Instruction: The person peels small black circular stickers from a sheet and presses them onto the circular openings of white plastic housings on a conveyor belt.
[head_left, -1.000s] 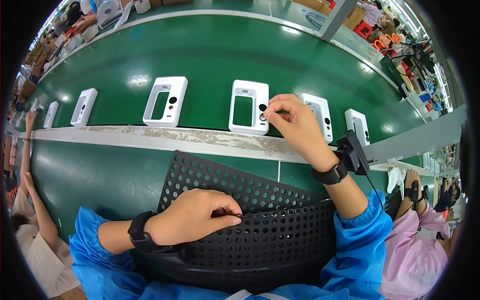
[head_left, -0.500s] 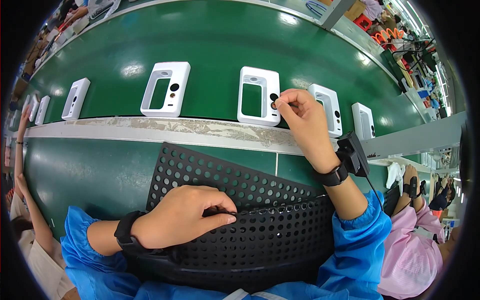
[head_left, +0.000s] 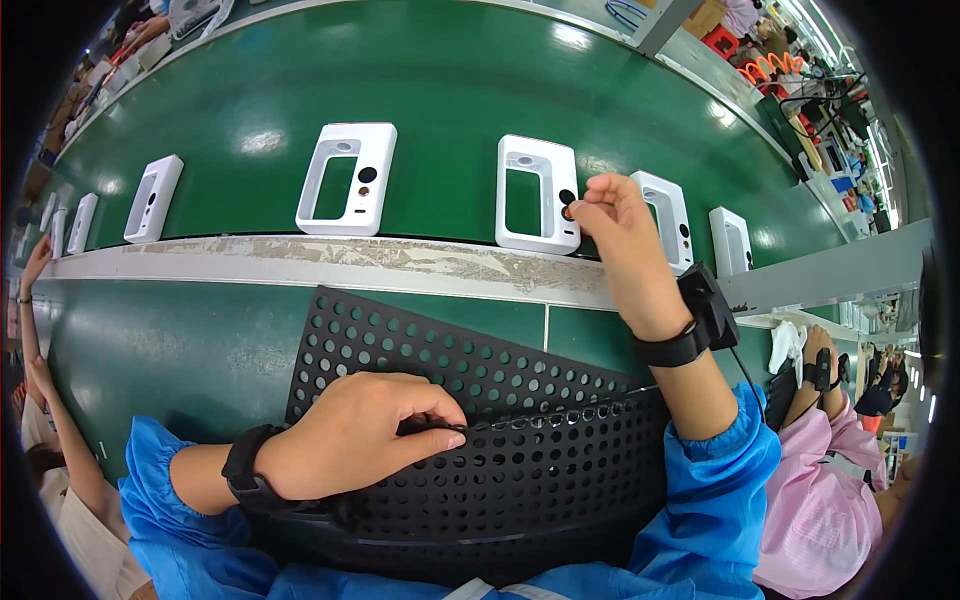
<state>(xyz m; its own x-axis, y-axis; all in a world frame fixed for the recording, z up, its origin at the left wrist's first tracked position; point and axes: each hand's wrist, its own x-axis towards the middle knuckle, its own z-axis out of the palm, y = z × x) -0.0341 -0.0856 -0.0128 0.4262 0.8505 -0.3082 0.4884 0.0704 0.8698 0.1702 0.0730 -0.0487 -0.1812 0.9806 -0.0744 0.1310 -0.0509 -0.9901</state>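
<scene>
Green conveyor point(head_left: 450, 80) beyond rail point(head_left: 430, 262) — left grip point(head_left: 370, 430) pinching black sheet point(head_left: 545, 450); right grip point(head_left: 630, 235) at housing point(head_left: 560, 170), hold unclear.

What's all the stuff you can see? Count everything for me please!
White frames: about eight (far-left ones hard to count), white, on the farther green surface
Green surfaces: two, green, either side of the rail
Rail: one, pale, worn, across the middle
Black holed mat: one or two pieces, black, in front
Orange coiled hose: one, orange, upper right
Nearby co-workers: two, cream and pink clothing, left and right edges
Background things: too small to count
Blue sleeves: two, blue, on both arms
Wrist straps: two, black, both wrists
Left hand: one, bare, pinching the mat
Right hand: one, bare, at a frame
</scene>
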